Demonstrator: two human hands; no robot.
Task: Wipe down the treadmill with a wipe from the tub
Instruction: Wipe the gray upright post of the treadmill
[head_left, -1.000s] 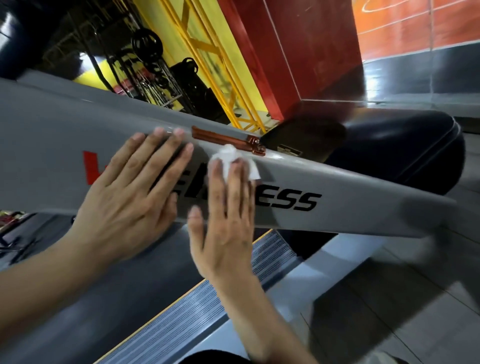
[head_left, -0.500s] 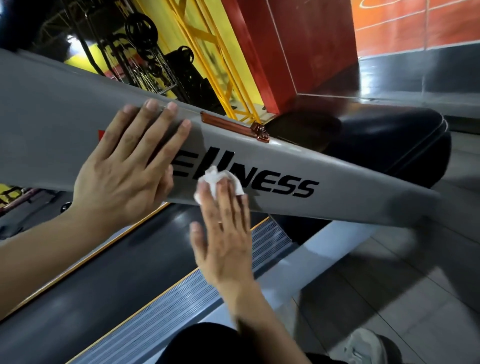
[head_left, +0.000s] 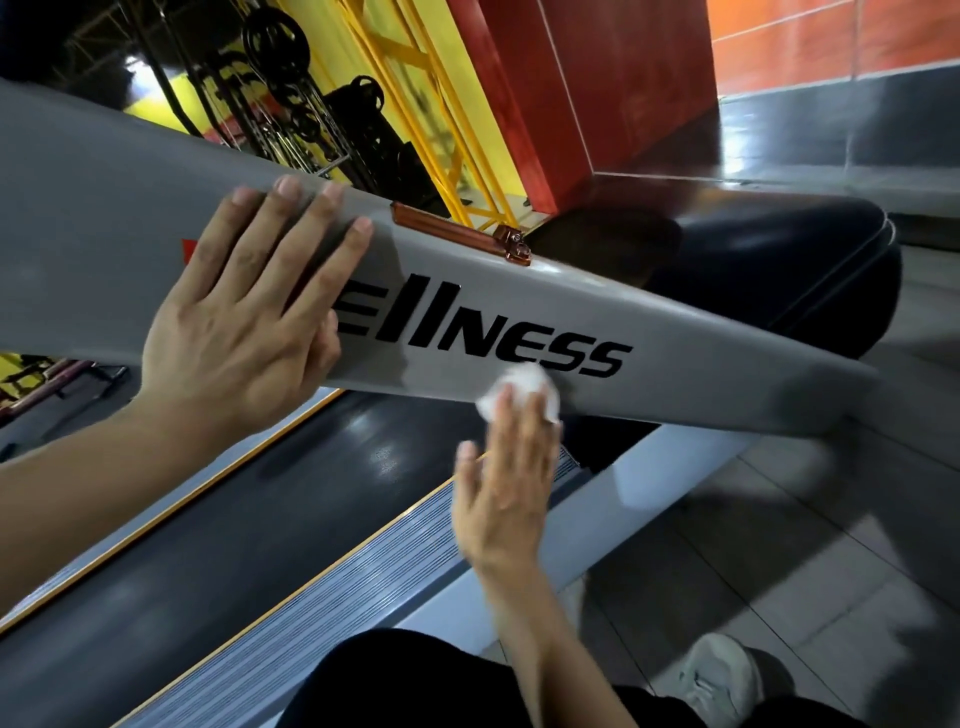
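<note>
A grey treadmill side arm (head_left: 675, 343) with black lettering runs across the view, sloping down to the right. My left hand (head_left: 244, 322) lies flat on it with straight fingers, covering the start of the lettering. My right hand (head_left: 506, 478) presses a crumpled white wipe (head_left: 522, 384) against the arm's lower edge, below the letters, with straight fingers. A damp darker patch shows on the arm between the hands. The black belt (head_left: 218, 530) and ribbed side rail (head_left: 332, 603) lie beneath. The tub is not in view.
A black motor cover (head_left: 779, 270) sits at the arm's far end. An orange clip (head_left: 457, 234) is fixed on the arm's top edge. Weight racks (head_left: 291, 119) and a yellow frame (head_left: 415, 104) stand behind. My dark trouser leg (head_left: 415, 680) and a white shoe (head_left: 722, 675) are on the tiled floor.
My right hand has slid the wipe down and to the right along the arm, from over the lettering to the lower edge. My left hand has stayed pressed in place.
</note>
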